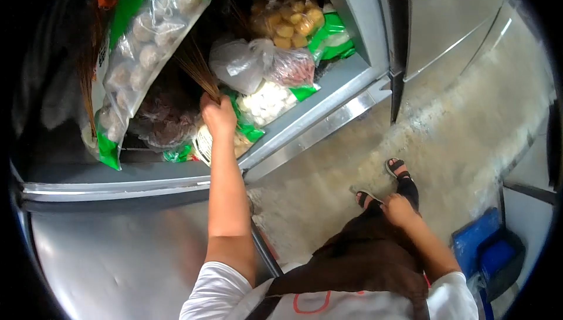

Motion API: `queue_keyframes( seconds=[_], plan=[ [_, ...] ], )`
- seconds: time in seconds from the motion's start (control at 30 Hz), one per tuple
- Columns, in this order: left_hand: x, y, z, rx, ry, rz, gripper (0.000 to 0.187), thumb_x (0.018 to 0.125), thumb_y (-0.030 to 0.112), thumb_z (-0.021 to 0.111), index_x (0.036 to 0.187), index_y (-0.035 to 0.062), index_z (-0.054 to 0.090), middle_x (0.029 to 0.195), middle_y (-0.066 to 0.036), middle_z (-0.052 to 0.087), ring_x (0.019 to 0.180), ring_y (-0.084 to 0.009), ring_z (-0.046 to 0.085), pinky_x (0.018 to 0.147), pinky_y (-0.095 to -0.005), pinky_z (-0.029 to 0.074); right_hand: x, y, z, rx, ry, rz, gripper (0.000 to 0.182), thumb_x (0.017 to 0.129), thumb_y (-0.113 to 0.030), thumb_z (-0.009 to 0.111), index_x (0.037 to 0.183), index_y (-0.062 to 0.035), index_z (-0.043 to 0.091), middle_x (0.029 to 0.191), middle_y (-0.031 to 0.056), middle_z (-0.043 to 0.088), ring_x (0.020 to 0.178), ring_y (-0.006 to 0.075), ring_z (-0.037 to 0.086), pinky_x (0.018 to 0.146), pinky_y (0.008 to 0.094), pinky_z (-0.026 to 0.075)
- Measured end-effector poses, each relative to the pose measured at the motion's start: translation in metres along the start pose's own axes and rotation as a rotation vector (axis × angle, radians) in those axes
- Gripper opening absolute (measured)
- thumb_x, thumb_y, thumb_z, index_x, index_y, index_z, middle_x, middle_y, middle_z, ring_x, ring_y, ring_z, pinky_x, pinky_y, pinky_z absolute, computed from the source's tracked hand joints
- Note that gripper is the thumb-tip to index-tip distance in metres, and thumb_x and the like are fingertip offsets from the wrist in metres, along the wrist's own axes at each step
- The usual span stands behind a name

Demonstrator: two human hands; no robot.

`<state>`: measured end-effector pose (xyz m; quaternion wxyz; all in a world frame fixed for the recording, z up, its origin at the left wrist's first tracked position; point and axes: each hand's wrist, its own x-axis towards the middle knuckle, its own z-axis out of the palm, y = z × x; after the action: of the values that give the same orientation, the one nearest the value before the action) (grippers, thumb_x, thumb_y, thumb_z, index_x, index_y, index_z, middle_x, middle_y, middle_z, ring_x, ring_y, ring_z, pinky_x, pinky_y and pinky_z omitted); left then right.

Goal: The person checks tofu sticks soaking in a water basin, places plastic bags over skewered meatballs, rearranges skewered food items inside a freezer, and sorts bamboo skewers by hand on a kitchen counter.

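Note:
My left hand (219, 117) reaches over the edge of an open freezer compartment, its fingers closed round the lower end of a bundle of thin brown sticks (198, 66). Beside it lie a bag of white balls (267, 103), a clear bag with dark contents (167, 122) and a bag of pinkish pieces (292, 66). To the left, a long green-and-clear bag of round greyish balls (143, 44) stands tilted. Down by the dark apron (369, 249), my right hand (399, 210) has curled fingers; what they hold, if anything, is too small to make out.
A clear bag of yellow pieces (296, 21) lies deeper inside. The freezer's grey rim (316, 112) borders the compartment, above a metal front (123, 255). Grey floor (328, 185) lies to the right, with a blue container (498, 252) at the lower right.

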<state>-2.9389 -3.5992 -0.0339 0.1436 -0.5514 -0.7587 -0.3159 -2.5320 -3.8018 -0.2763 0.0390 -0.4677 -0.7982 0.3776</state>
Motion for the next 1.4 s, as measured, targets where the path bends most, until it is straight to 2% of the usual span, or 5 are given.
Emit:
queue_keyframes(
  seconds=[0.47, 0.73, 0.93, 1.1, 1.4],
  plan=[
    [0.007, 0.005, -0.022, -0.265, 0.141, -0.148, 0.02, 0.077, 0.009, 0.054, 0.092, -0.0041, 0.055, 0.064, -0.016, 0.057, 0.053, -0.0256, 0.057, 0.058, -0.0374, 0.045, -0.004, -0.005, -0.014, -0.137, 0.066, -0.012, 0.013, 0.075, -0.013, 0.054, 0.077, -0.0018, 0.06, 0.081, 0.0167, 0.06, 0.08, 0.0309, 0.059, 0.07, 0.0386, 0.049],
    [-0.003, -0.01, 0.001, 0.084, 0.127, -0.109, 0.041, 0.078, 0.017, 0.055, 0.112, -0.005, 0.049, 0.104, -0.027, 0.053, 0.092, -0.0411, 0.053, 0.079, -0.0443, 0.044, -0.006, -0.022, -0.015, -0.061, -0.147, -0.006, 0.02, 0.077, -0.018, 0.058, 0.082, 0.0012, 0.059, 0.084, 0.0206, 0.059, 0.084, 0.0347, 0.057, 0.075, 0.0401, 0.047],
    [-0.012, 0.002, -0.002, -0.008, 0.327, -0.098, 0.053, 0.077, 0.014, 0.055, 0.121, -0.0084, 0.038, 0.119, -0.028, 0.044, 0.111, -0.0414, 0.041, 0.096, -0.0436, 0.032, 0.04, -0.048, -0.089, 0.036, 0.395, -0.169, 0.021, 0.074, -0.008, 0.056, 0.093, 0.0016, 0.056, 0.09, 0.0202, 0.056, 0.085, 0.037, 0.053, 0.076, 0.0427, 0.043],
    [-0.04, 0.078, -0.027, -0.295, 0.12, 0.403, 0.056, 0.071, 0.006, 0.057, 0.123, -0.0021, 0.039, 0.122, -0.022, 0.041, 0.115, -0.0377, 0.038, 0.099, -0.0438, 0.029, 0.092, -0.106, -0.189, -0.245, 0.701, -0.476, 0.031, 0.068, -0.005, 0.057, 0.098, 0.0014, 0.054, 0.102, 0.016, 0.053, 0.096, 0.0328, 0.049, 0.086, 0.0418, 0.039],
    [-0.068, 0.097, 0.016, -0.155, -0.019, 0.383, 0.052, 0.073, 0.008, 0.057, 0.123, 0.0013, 0.042, 0.133, -0.017, 0.035, 0.125, -0.0347, 0.03, 0.105, -0.0484, 0.02, 0.15, -0.109, -0.289, -0.943, 0.462, -0.334, 0.016, 0.071, -0.015, 0.053, 0.082, -0.0056, 0.059, 0.088, 0.0091, 0.056, 0.096, 0.0251, 0.052, 0.101, 0.0411, 0.029]
  ],
)
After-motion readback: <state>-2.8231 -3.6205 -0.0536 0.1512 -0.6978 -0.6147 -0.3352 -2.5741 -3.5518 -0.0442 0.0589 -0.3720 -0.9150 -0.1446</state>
